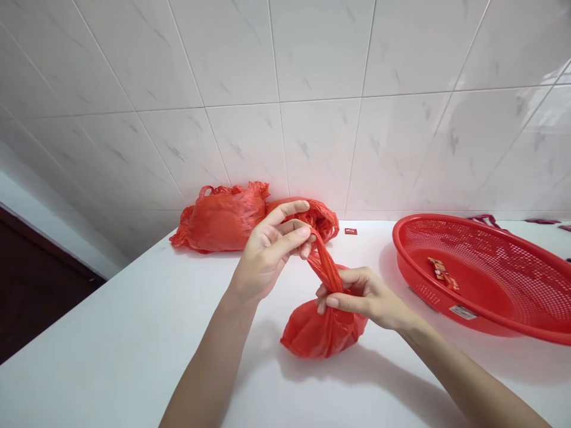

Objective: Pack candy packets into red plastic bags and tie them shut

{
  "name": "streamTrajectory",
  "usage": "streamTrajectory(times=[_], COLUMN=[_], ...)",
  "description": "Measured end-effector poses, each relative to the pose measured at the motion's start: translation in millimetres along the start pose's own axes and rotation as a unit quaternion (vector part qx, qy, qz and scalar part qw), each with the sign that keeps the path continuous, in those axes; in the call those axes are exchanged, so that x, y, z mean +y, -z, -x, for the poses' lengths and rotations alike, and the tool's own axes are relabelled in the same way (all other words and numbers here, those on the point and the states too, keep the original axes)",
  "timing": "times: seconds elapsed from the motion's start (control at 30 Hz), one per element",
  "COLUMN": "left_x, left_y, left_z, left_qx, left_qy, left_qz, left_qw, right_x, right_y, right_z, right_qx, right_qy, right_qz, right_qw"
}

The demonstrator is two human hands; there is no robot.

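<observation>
A red plastic bag (pixel 307 333) with a rounded, filled bottom is at the middle of the white table; its contents cannot be made out. My left hand (pixel 276 246) pinches the bag's stretched upper end between thumb and fingers. Lower down, my right hand (pixel 361 294) grips the gathered neck just above the filled part. Between the two hands the plastic forms a narrow, slanting strip.
Two more red plastic bags (pixel 223 220) lie against the tiled wall (pixel 321 148). At the right stands a red perforated basket (pixel 486 291) holding a few small packets (pixel 444 276). One small red packet (pixel 351 231) lies on the white table (pixel 134 333), whose left edge shows.
</observation>
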State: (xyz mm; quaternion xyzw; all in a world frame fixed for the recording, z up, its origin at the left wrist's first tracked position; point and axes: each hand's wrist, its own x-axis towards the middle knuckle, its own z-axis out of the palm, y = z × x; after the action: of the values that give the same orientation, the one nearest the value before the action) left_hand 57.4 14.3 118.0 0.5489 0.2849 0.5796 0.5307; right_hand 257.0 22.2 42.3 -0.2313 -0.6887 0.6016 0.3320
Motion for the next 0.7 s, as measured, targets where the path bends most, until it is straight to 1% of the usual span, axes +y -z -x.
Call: streamTrajectory(times=[0.1, 0.2, 0.27, 0.37, 0.43, 0.5, 0.6, 0.7], left_x=[1, -1, -2, -3, -2, -1, 2, 4], left_y=[3, 2, 0, -2, -1, 0, 3, 7], left_z=[-1, 1, 3, 3, 3, 3, 3, 3], left_qx=[0.0, -0.018, -0.029, -0.038, -0.037, -0.035, -0.023, -0.001], left_qy=[-0.025, -0.057, -0.078, -0.098, -0.1, -0.101, -0.116, -0.131], left_qz=[-0.025, -0.046, -0.057, -0.069, -0.078, -0.086, -0.102, -0.128], left_qw=[0.999, 0.997, 0.995, 0.992, 0.991, 0.991, 0.988, 0.983], right_x=[2, 5, 7, 9, 11, 12, 13, 11], right_y=[0, 1, 3, 7, 9, 10, 9, 9], right_z=[-1, -2, -2, -3, -4, -5, -6, -6], right_qx=[-0.012, -0.026, -0.03, -0.03, -0.02, -0.004, 0.008, 0.0], right_qy=[-0.009, -0.015, -0.01, 0.008, 0.016, 0.018, 0.011, 0.001], right_qz=[-0.048, -0.059, -0.048, -0.003, 0.022, 0.025, -0.006, -0.024], right_qw=[0.999, 0.998, 0.998, 1.0, 0.999, 1.0, 1.0, 1.0])
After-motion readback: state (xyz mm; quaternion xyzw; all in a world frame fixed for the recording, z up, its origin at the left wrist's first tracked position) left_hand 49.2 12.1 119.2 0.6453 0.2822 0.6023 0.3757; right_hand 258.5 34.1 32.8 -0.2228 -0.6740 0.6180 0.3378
